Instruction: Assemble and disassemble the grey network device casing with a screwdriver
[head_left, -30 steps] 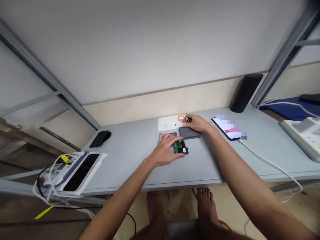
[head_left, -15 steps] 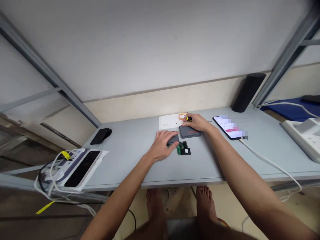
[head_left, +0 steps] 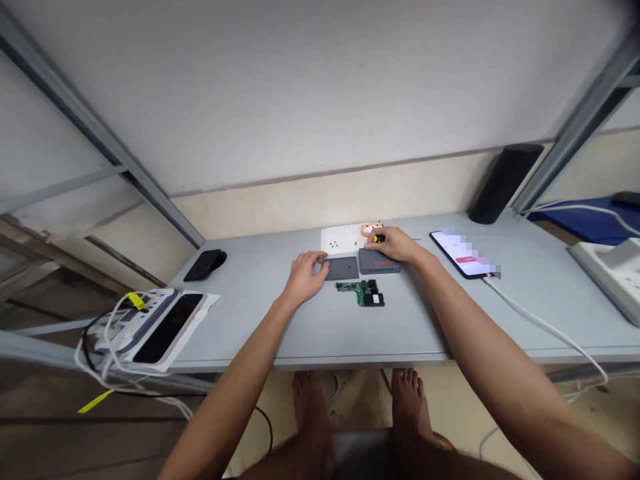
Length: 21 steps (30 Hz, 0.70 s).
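Note:
My left hand [head_left: 306, 277] is at the left end of a flat dark grey casing panel [head_left: 343, 268], thumb and fingers apart, fingertips at its edge. My right hand [head_left: 395, 243] is closed around a small screwdriver [head_left: 379, 239] with a yellow-and-black handle. Its thin shaft points off to the right behind the hand. That same hand rests against the back of a dark grey vented box [head_left: 380, 262], which has reddish marking on top. In front of both casing parts lies a green circuit board [head_left: 360, 292] with black components.
Several tiny screws [head_left: 334, 245] lie on a white sheet [head_left: 345, 233] beside an orange-and-white animal-face object [head_left: 371, 229]. A plugged-in phone [head_left: 463, 255], a dark cylinder [head_left: 505, 183] and a white power strip [head_left: 607, 280] are rightward. Leftward are a black object [head_left: 203, 265] and another phone [head_left: 169, 328].
My left hand has moved left off the top of the panel to its left end, uncovering the panel and the circuit board's left part. My right hand keeps its hold on the screwdriver.

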Motion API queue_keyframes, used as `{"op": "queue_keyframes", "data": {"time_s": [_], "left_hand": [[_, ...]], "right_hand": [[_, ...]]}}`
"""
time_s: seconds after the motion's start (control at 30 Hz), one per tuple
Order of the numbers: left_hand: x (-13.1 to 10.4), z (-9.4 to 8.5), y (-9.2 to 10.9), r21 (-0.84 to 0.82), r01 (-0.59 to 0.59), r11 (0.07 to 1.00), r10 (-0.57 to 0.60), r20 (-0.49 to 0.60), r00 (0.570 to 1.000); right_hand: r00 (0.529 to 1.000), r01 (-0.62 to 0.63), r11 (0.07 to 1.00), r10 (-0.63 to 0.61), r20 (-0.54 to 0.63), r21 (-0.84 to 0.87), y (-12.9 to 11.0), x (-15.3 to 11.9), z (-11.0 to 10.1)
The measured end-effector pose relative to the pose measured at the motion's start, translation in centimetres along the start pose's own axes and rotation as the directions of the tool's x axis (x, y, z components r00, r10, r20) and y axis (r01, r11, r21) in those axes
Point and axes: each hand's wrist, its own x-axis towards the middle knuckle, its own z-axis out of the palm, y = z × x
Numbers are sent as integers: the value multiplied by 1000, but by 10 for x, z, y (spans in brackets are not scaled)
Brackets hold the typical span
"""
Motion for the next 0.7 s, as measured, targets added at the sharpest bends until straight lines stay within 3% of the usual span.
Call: {"op": "queue_keyframes", "data": {"time_s": [0.4,0.7], "left_hand": [[2,2,-1,32,63,998,-62,-15,998],[3,6,-6,48,58,997,-57,-22,998]], "right_hand": [[997,-11,998,7,71,58,-11,-1,-1],[998,-53,991,47,-49,-124,-22,-4,8]]}}
